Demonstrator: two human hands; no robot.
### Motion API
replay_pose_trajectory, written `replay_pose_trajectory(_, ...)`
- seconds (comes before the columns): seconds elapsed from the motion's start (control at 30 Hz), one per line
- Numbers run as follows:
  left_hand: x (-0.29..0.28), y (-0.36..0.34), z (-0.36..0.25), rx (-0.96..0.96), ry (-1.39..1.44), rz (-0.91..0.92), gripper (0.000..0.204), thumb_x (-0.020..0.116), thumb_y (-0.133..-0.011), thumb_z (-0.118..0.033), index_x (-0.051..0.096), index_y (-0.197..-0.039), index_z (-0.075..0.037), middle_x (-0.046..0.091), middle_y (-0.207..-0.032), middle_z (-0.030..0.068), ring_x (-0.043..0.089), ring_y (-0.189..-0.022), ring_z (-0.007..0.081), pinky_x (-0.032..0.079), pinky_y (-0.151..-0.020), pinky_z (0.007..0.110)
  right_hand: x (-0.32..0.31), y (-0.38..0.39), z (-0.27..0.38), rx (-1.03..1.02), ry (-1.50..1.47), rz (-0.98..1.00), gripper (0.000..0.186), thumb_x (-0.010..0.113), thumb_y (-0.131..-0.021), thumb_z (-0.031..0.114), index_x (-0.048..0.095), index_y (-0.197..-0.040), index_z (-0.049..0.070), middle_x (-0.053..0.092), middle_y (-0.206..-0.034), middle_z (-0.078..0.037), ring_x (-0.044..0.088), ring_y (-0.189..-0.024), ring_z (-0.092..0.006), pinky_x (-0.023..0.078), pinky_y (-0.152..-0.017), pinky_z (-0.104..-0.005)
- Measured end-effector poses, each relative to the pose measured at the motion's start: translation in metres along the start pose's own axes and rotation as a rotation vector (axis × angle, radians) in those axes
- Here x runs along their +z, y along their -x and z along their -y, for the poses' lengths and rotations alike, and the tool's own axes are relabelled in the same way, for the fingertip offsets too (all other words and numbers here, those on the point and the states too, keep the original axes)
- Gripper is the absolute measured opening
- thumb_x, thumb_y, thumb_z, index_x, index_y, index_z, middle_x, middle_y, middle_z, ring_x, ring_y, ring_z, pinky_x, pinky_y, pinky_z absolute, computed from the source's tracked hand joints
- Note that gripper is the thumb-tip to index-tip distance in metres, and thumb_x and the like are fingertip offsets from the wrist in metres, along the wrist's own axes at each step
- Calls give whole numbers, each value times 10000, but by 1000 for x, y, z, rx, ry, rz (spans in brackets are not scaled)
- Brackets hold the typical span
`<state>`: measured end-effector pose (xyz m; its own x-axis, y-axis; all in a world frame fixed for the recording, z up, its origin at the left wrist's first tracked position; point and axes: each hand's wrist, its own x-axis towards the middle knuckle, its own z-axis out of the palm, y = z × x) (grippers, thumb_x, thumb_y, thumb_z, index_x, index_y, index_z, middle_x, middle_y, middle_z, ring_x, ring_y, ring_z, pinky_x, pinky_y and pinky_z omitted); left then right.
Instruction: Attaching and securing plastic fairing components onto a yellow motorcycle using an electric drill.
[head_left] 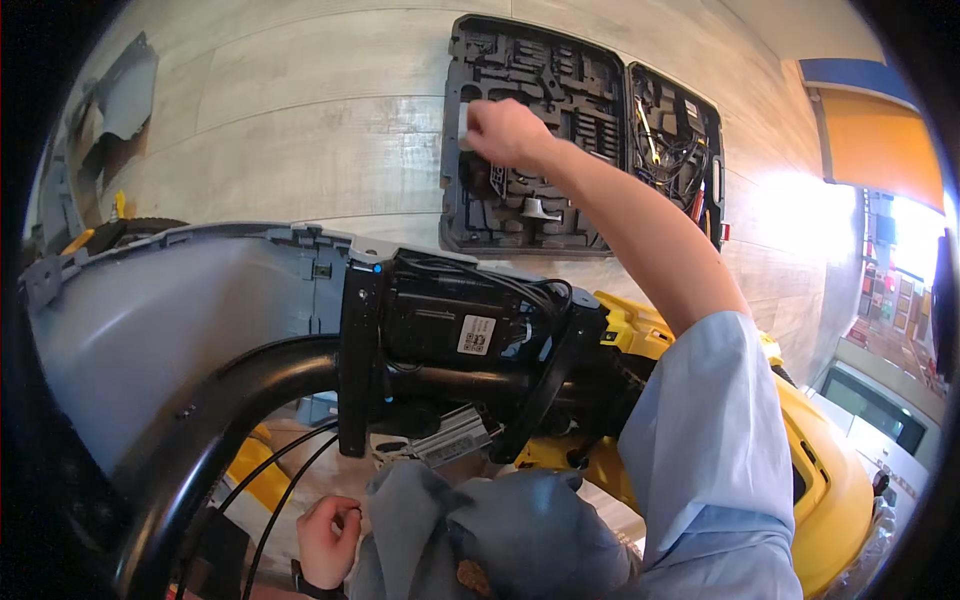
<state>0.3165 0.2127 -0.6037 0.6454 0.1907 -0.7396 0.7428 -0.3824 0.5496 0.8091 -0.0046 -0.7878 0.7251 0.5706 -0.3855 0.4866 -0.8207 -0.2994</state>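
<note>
My right hand (507, 133) reaches out over the left half of an open black tool case (452, 205), its fingers curled. A small pale patch shows beside the fingertips; whether they grip something is hidden. A grey metal piece (540, 209) lies in the case near a lower compartment. Down by my lap, my left hand (328, 540) is closed with the fingers bent in, and what it may hold cannot be made out. Between me and the case stands a partly uncovered scooter-like vehicle with a black tube frame (230, 410) and a black box with a label (430, 318).
Cables and hand tools fill the case's right half (672, 150). A silver finned unit (455, 436) hangs below the frame. Yellow body panels (825, 470) stand at right, a grey panel (170, 310) at left. Another grey part (128, 90) lies on the floor, far left.
</note>
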Motion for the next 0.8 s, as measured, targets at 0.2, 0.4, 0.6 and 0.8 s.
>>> replay_pose_trajectory(0.2, 2, -1, 1, 67, -6, -29, 61, 615, -874, 15, 647, -926, 21, 681, -753, 103, 644, -667, 163, 497, -615, 272, 30, 61, 4, -823, 321, 322, 198, 628, -847, 212, 656, -1017, 114, 660, -1028, -117, 688, -937, -345, 580, -783, -466)
replay_pose_trajectory(0.4, -1, 5, 11, 26, 22, -25, 47, 627, -873, 19, 642, -917, 17, 681, -747, 103, 652, -673, 161, 503, -624, 270, 55, 75, -5, -881, 342, 391, 225, 568, -894, 149, 620, -1095, 60, 627, -1137, -139, 660, -1029, -325, 573, -841, -424)
replay_pose_trajectory(0.6, 3, 9, 20, 17, 48, -28, 51, 621, -876, 18, 645, -922, 16, 684, -756, 107, 660, -680, 162, 510, -626, 285, 58, 75, 6, -693, 316, 363, 243, 539, -910, 132, 609, -1143, 123, 643, -1047, -117, 684, -991, -314, 580, -770, -428)
replay_pose_trajectory(0.8, 1, 12, 23, 17, 65, -47, 85, 672, -846, -44, 672, -924, -10, 677, -766, 119, 628, -628, 213, 490, -596, 313, 60, 59, 4, -971, 376, 236, 225, 547, -901, 148, 607, -1116, 124, 636, -998, -93, 683, -902, -298, 582, -690, -422)
